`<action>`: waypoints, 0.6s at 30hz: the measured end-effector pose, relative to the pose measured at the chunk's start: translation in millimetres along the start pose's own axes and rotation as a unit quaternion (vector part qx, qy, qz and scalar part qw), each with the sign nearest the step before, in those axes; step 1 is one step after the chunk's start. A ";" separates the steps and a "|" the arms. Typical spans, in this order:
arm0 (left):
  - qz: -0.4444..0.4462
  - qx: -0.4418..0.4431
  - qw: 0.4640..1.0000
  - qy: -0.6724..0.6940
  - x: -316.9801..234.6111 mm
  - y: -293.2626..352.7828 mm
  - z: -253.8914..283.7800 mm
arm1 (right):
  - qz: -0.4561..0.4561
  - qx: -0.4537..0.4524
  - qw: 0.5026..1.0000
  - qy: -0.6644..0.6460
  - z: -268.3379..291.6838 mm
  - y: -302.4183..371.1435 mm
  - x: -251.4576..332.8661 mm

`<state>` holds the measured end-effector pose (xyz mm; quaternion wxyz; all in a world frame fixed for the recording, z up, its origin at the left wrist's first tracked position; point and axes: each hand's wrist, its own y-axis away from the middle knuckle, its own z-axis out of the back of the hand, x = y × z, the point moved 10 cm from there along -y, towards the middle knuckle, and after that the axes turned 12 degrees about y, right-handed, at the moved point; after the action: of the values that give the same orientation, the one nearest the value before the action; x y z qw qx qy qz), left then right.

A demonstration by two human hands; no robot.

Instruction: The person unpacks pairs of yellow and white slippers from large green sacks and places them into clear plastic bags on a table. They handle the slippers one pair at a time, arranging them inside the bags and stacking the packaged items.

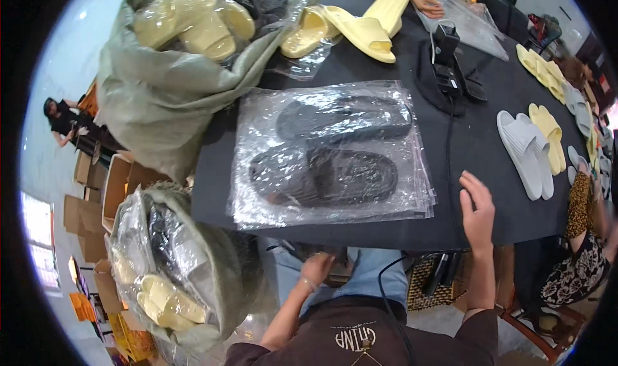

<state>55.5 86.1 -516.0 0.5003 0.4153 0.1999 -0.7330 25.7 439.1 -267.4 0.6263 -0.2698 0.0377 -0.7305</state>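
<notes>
On the black table [219, 198] in front of me lies a stack of clear plastic bags [418, 160]. A pair of black slide slippers [357, 176] shows in or beneath the shiny film; I cannot tell which. My left hand [318, 267] is low over my lap, just below the table's front edge, with its fingers curled. A dark thing is beside it, and what the fingers hold is hard to make out. My right hand [477, 215] rests at the table's front edge, right of the bags, with fingers apart and nothing in it.
Yellow slippers [364, 34] and a power strip [447, 76] with a cable are at the back. Grey slippers [524, 150] lie to the right. Sacks of bagged slippers [148, 115] [225, 301] stand at left. Another person's hand [428, 5] touches plastic at the far side.
</notes>
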 end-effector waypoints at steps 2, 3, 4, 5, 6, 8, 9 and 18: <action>-0.103 -0.168 0.980 0.022 -68.1 24.3 81.3 | 0.059 -0.028 0.998 0.001 22.4 -19.7 36.6; -0.157 -0.256 0.954 0.012 -96.6 41.2 117.0 | 0.113 -0.019 0.993 0.034 25.7 -30.4 57.0; -0.154 -0.340 0.927 0.024 -102.4 54.8 146.0 | 0.167 -0.010 0.984 0.065 25.3 -40.0 75.9; -0.157 -0.422 0.892 0.036 -107.6 67.0 172.7 | 0.214 -0.003 0.972 0.098 21.7 -50.0 90.8; -0.118 -0.473 0.870 0.067 -107.7 72.3 194.3 | 0.241 0.021 0.962 0.123 7.7 -60.8 92.1; -0.073 -0.519 0.849 0.070 -111.0 64.5 231.2 | 0.281 0.080 0.947 0.133 -30.8 -82.6 91.6; -0.074 -0.535 0.841 0.040 -108.9 58.5 243.4 | 0.306 0.110 0.939 0.108 -46.7 -86.6 99.6; -0.031 -0.505 0.860 -0.061 -82.9 -1.5 286.3 | 0.372 0.252 0.893 -0.015 -139.0 -114.4 171.0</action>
<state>-50.1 -69.1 -284.4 0.6300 0.0536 0.5246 -0.5701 -150.0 264.2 -281.5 0.8998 -0.0807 -0.0594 -0.4246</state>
